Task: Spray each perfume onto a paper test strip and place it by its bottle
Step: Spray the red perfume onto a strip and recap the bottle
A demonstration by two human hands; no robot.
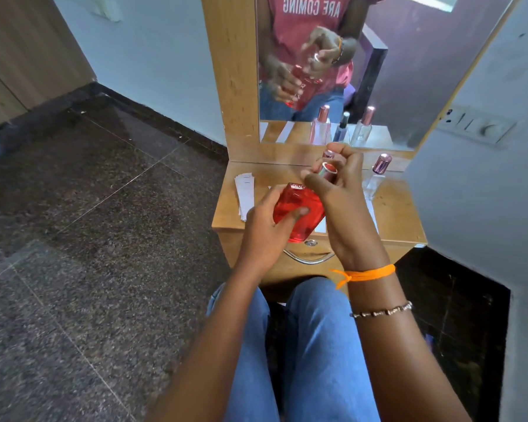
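Observation:
My left hand (267, 222) grips a red perfume bottle (299, 210) above the front of a small wooden dressing table (393, 220). My right hand (339, 190) holds the bottle's silver cap (328, 170) just above its neck. A stack of white paper test strips (245, 193) lies at the table's left edge. A clear bottle with a pink cap (378, 175) stands at the back right with a white strip (371, 211) in front of it. Another pink-capped bottle (328, 154) is mostly hidden behind my right hand.
A mirror (387, 71) rises behind the table and reflects my hands and the bottles. A drawer with a metal handle (308, 257) sits under the tabletop, above my knees. A wall with a switch panel (476, 126) stands close on the right; dark stone floor lies to the left.

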